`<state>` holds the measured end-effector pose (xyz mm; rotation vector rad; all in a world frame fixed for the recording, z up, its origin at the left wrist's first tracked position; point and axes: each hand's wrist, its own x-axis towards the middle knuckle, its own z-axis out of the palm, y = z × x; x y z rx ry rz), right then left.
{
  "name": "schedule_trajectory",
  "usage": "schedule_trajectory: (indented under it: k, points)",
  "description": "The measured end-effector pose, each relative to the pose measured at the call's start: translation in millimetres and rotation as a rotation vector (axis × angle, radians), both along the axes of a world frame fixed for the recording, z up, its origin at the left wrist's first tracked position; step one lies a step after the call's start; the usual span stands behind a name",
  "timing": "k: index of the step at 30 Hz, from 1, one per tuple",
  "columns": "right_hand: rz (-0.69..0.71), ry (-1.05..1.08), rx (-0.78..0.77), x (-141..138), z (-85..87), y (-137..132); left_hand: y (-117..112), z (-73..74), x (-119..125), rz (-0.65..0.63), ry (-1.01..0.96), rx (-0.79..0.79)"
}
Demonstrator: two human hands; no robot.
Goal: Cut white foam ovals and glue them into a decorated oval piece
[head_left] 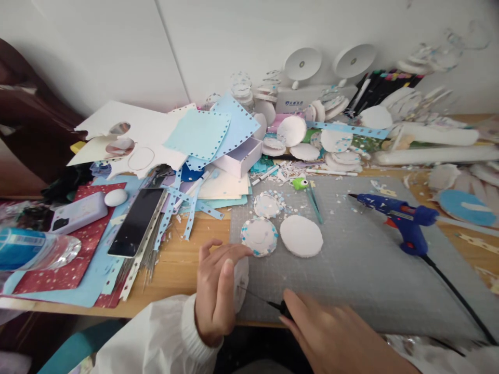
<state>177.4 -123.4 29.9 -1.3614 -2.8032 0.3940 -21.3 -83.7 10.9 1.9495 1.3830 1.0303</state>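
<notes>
At the front edge of the cutting mat (351,275), my left hand (218,291) grips a white disc (242,278), held on edge and partly hidden by the fingers. My right hand (331,332), slightly blurred, is closed around an awl-like tool (276,305) with a black handle and thin metal shaft. Its tip meets the face of the disc; whether it has gone in I cannot tell. Just beyond lie a disc with blue dots round its rim (259,236), a plain white disc (301,236) and a smaller trimmed disc (268,205).
A blue glue gun (409,218) rests on the mat's right side, its cord trailing forward. Green tweezers (315,205) lie farther back. Left are a phone (138,221), a bottle (39,249) and patterned paper (198,132). Several white discs crowd the wall beneath two round lamps (302,64).
</notes>
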Motion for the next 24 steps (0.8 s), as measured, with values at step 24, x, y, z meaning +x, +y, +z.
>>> schedule_trajectory:
  k: [24]
  points:
    - [-0.086, -0.127, -0.196, -23.9, 0.2, 5.1, -0.3, 0.9, 0.3, 0.015, -0.044, 0.013]
